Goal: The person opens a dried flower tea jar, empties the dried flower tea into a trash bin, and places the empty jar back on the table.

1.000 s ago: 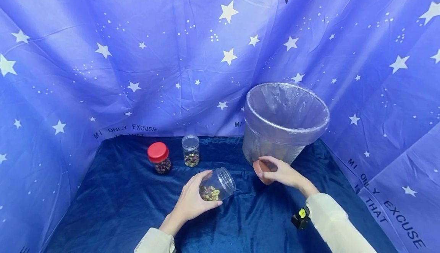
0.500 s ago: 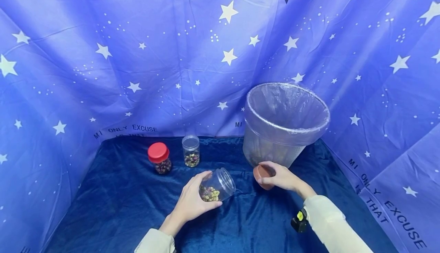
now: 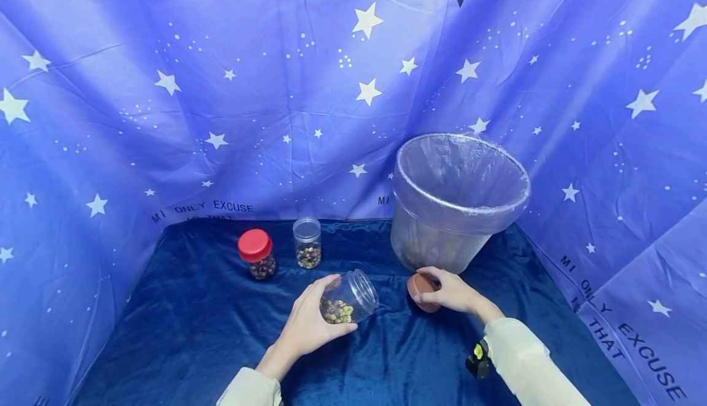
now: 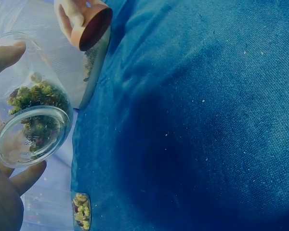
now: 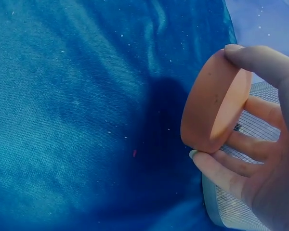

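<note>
My left hand (image 3: 309,317) grips a clear jar (image 3: 361,289), lidless and tilted with its mouth to the right. Dried flower buds (image 4: 41,98), yellow-green and dark red, lie inside it. In my right hand (image 3: 455,292) is an orange-brown round lid (image 5: 207,103), pinched by its rim between thumb and fingers. The left wrist view shows the lid's dark hollow inside. Jar and lid are apart, both above the blue cloth. Behind the left hand stand a jar with a red lid (image 3: 255,245) and a smaller lidless clear jar (image 3: 307,243), both partly filled with dried buds.
A mesh bin (image 3: 442,246) lined with a clear plastic bag stands at the back right, just behind my right hand. Dark blue cloth (image 3: 182,332) covers the table. Purple star-printed curtains (image 3: 276,87) hang behind and at both sides.
My right hand has come a little toward me with the lid, away from the bin, and the lid's tilt has shifted. The left hand and its jar have stayed in place.
</note>
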`<state>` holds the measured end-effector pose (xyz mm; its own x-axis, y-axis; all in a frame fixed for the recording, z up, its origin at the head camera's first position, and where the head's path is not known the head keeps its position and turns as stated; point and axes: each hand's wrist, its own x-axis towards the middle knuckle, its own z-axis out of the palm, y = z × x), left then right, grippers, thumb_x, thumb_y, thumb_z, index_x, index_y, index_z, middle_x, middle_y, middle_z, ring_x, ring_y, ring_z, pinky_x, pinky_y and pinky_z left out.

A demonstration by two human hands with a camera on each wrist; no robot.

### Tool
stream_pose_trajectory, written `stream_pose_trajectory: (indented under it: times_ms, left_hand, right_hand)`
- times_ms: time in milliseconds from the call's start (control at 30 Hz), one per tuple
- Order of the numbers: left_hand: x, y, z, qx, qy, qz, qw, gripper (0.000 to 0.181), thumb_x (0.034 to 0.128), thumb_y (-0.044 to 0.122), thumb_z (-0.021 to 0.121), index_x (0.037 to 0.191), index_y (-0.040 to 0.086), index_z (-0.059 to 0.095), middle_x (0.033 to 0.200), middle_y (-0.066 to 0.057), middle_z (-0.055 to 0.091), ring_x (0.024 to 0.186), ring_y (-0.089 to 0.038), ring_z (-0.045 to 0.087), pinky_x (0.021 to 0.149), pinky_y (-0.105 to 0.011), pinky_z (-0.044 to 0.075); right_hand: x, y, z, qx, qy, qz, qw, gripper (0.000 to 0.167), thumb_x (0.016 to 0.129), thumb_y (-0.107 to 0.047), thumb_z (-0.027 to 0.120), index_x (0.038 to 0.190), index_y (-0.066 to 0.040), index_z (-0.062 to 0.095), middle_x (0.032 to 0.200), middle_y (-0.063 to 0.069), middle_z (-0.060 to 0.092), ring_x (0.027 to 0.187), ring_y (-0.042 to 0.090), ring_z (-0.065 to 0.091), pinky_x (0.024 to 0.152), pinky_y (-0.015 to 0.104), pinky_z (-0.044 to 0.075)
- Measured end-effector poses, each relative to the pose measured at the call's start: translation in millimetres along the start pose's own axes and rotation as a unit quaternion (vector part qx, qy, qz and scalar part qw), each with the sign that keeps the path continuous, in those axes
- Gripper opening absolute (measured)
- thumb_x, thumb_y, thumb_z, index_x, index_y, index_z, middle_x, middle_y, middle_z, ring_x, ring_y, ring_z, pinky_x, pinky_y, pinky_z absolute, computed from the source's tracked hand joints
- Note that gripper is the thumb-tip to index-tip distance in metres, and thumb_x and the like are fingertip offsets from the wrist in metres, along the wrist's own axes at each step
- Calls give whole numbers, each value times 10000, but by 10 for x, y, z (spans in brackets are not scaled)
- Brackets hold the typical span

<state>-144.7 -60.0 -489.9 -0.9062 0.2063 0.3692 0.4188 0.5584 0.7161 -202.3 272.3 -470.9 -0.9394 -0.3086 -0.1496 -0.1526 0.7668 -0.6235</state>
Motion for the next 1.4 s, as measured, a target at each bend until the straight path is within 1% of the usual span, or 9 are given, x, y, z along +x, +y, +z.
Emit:
stream_pose_trajectory:
  times_ms: [133,267,400,500,700,867,1133,1400]
  left_hand:
    - [-1,6,2,6,-18,-74,10000,882,585,428,910,1361,219,545,1261,33,661,1179,-149,605,971,-438,500]
    - [1,18,1,1,-56,-163,9999,878,589,434,906,1362,232,542,1274,39,651,1185,-158,600,973,-450,498]
    - [1,27,-2,-28,-65,-207,9998,872,590,419,910,1359,238,542,1278,33,646,1188,-173,598,973,-465,496]
    - [1,28,-2,-53,-58,-195,9998,870,589,407,913,1358,232,544,1273,27,650,1186,-177,599,973,-471,495]
    - [8,14,4,-10,-48,-122,9999,878,590,425,910,1362,233,539,1266,30,657,1186,-154,599,974,-451,497]
    - [8,10,3,18,-37,-127,9999,876,589,432,906,1360,234,540,1270,39,651,1185,-154,598,973,-451,496]
    - [1,20,-3,29,4,-179,9998,871,589,439,904,1355,237,544,1275,35,646,1185,-162,599,967,-461,498]
    - [24,6,-15,-39,131,-93,9999,890,578,416,917,1355,173,556,1255,26,661,1166,-163,612,965,-448,501]
  right_hand:
    - [0,-13,36,-45,31,58,10000,710,802,-383,773,1374,-38,533,1226,160,639,1054,269,615,854,400,494]
    - [6,-13,84,-59,64,172,9998,731,800,-396,777,1386,-39,524,1230,167,637,1050,280,619,836,411,505]
    - [28,10,142,-170,225,211,9994,726,791,-399,782,1375,-45,534,1234,175,634,1054,292,620,835,426,511]
    - [51,30,186,-212,328,263,9989,727,782,-405,788,1369,-53,542,1243,188,625,1071,308,614,852,443,510]
    - [49,27,242,-312,315,290,9986,732,783,-402,790,1373,-48,539,1217,206,612,1059,327,605,857,472,509]
    - [22,-5,263,-446,371,254,9980,719,772,-383,797,1360,-50,551,1200,195,616,1048,327,606,861,494,505]
    - [23,-11,313,-581,457,312,9968,716,785,-397,791,1369,-64,545,1191,203,603,1008,318,608,837,482,507]
    - [33,-8,371,-753,512,305,9954,727,807,-405,767,1400,-65,518,1237,229,574,1043,344,601,848,516,508]
